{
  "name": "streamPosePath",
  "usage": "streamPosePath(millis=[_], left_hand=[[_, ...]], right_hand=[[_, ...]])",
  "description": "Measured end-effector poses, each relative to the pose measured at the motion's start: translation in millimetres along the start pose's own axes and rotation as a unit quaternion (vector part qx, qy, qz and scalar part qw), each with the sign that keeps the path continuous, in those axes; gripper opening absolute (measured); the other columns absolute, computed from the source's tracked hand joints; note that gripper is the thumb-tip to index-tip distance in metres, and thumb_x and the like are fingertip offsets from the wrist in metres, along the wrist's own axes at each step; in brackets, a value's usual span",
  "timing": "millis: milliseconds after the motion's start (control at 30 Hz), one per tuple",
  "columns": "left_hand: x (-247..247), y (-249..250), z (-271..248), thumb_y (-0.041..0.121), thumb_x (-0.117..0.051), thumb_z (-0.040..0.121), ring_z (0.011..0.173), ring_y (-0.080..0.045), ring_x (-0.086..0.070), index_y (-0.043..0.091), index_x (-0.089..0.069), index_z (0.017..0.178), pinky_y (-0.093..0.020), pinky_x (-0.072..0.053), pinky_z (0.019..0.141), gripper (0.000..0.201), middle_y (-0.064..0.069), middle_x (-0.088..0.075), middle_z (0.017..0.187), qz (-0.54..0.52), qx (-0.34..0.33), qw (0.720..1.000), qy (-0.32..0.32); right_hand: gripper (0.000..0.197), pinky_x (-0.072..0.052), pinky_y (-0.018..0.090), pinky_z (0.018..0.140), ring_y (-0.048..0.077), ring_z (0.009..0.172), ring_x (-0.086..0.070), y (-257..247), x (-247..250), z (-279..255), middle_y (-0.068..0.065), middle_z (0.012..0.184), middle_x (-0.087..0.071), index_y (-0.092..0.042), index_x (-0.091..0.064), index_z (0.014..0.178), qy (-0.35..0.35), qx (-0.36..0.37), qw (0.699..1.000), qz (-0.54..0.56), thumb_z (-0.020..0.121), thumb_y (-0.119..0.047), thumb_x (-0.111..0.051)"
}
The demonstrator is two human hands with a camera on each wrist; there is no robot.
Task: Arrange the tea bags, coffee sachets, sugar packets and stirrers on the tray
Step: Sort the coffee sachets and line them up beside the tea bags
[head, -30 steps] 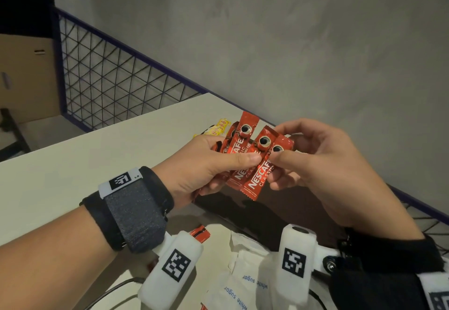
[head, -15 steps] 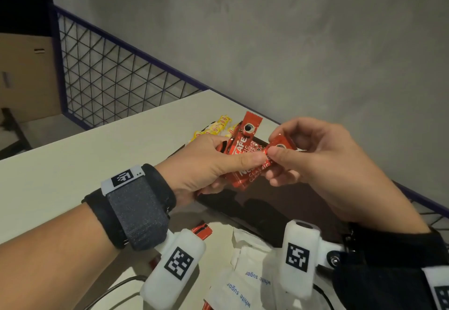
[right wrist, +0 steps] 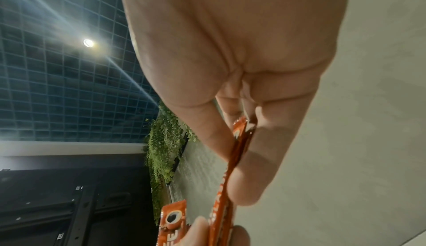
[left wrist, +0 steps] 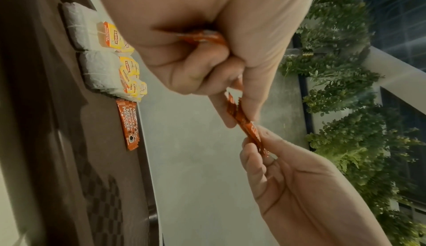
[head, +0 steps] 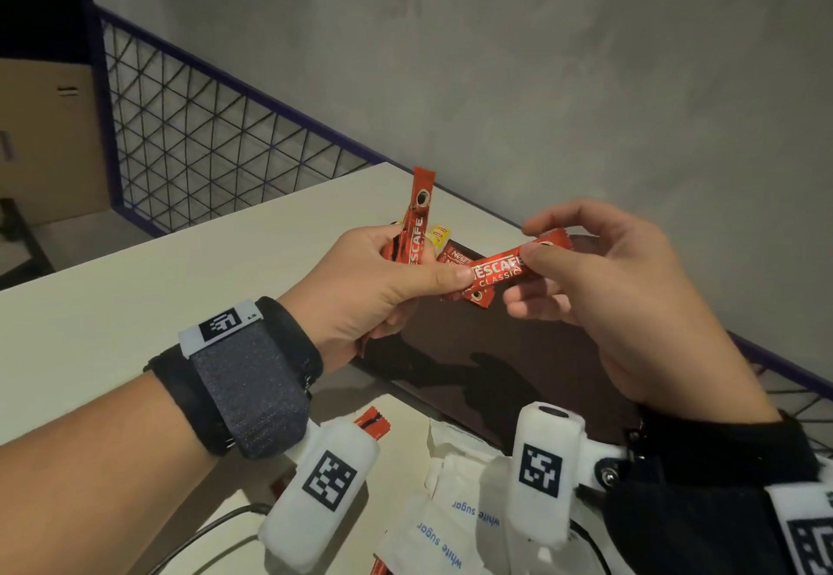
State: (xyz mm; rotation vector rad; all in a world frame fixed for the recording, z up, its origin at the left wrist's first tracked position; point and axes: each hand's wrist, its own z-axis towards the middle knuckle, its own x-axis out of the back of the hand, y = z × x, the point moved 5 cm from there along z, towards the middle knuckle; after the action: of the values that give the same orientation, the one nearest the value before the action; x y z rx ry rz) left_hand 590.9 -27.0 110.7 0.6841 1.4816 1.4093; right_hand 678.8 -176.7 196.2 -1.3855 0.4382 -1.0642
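White sugar packets [head: 444, 543] lie on the table [head: 135, 299] nearest the person, just short of the dark tray [head: 518, 371]. Above the tray, the left hand [head: 374, 286] grips upright coffee sachets [head: 417, 232], while the right hand [head: 599, 286] pinches one sachet [head: 498, 270] by its end. At the tray's far edge lie more sachets [left wrist: 129, 122] beside tea bags [left wrist: 96, 67].

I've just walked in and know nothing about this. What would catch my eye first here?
Two bare hands meet mid-air over a dark tray, sharing bright red coffee sachets: the left hand grips an upright sachet, while the right hand pinches another sachet lying crosswise. On the tray's far edge sit yellow-tagged tea bags beside more red sachets; white sugar packets lie nearest the person.
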Motion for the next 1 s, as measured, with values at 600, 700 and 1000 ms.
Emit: streamPosePath(millis=[600, 700, 1000], left_hand=[[14, 7, 1, 0.020, -0.082, 0.084, 0.042, -0.010, -0.031, 0.021, -0.043, 0.071, -0.017, -0.025, 0.035, 0.042, -0.013, -0.079, 0.089, -0.077, -0.019, 0.994, 0.078], [27, 9, 7, 0.020, -0.080, 0.087, 0.041, -0.008, -0.031, 0.022, -0.038, 0.074, -0.016, -0.025, 0.034, 0.043, -0.013, -0.079, 0.098, -0.105, -0.027, 0.988, 0.114], [39, 4, 14, 0.031, -0.082, 0.086, 0.041, -0.006, -0.038, 0.016, -0.056, 0.082, -0.017, -0.028, 0.034, 0.030, 0.003, -0.063, 0.066, -0.121, -0.024, 0.981, 0.151]], right_hand=[[0.015, -0.054, 0.034, 0.067, 0.016, 0.069, -0.071, -1, 18, -3, 0.005, 0.081, -0.079, -0.016, -0.077, 0.086, 0.013, 0.023, 0.994, -0.103, 0.087, -0.002, -0.075], [0.014, -0.051, 0.029, 0.060, 0.012, 0.065, -0.068, -6, 24, 14, 0.003, 0.079, -0.078, -0.018, -0.076, 0.087, 0.029, 0.019, 0.990, -0.138, 0.086, -0.004, -0.076], [0.009, -0.055, 0.019, 0.061, 0.016, 0.086, -0.071, 70, -1, 82, 0.009, 0.097, -0.076, -0.013, -0.074, 0.093, -0.108, -0.095, 0.924, -0.354, 0.086, -0.008, -0.079]])
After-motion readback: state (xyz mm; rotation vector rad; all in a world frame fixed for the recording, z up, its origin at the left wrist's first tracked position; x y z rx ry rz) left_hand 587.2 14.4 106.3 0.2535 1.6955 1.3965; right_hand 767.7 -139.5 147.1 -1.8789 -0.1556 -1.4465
